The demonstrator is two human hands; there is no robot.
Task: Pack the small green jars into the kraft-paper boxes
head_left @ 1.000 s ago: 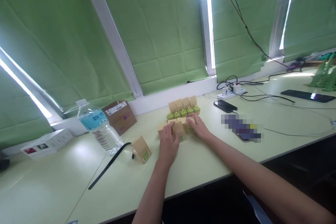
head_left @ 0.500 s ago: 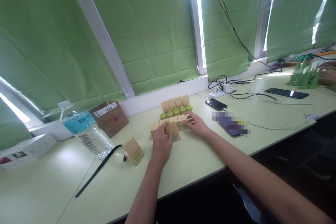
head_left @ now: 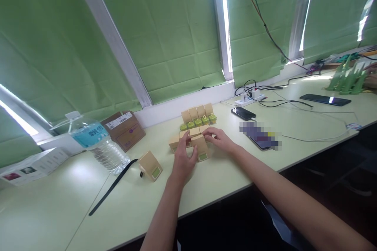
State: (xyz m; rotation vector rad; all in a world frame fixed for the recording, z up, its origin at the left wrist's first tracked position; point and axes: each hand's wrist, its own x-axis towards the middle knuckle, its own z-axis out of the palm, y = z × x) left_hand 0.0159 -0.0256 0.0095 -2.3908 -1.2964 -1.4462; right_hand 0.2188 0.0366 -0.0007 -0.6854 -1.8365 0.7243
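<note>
Several small tan cardboard boxes, each with a green window, stand grouped between my hands. My left hand [head_left: 184, 157] is open, its fingers and thumb apart. Its thumb touches the left edge of the front box [head_left: 200, 148], which stands upright, and its fingers reach the boxes behind. My right hand [head_left: 218, 139] has bent fingers at the upper right of that box, closed on its edge; part of the contact is hidden. Behind the hands runs a row of little green pieces with yellow loops [head_left: 198, 122], with tan cards [head_left: 200, 111] standing at its back.
Another tan box [head_left: 150, 166] stands left by a black strap [head_left: 113, 188]. Farther left are a water bottle [head_left: 101, 145], a brown carton [head_left: 125, 131] and a white box [head_left: 37, 166]. Phones [head_left: 243, 113], cables and a power strip [head_left: 250, 100] lie right. Another person's hand is beside green spiky pieces [head_left: 349, 80].
The front box has shifted right and stands more upright. My left hand has moved slightly right, and my right hand's fingers have drawn in toward that box.
</note>
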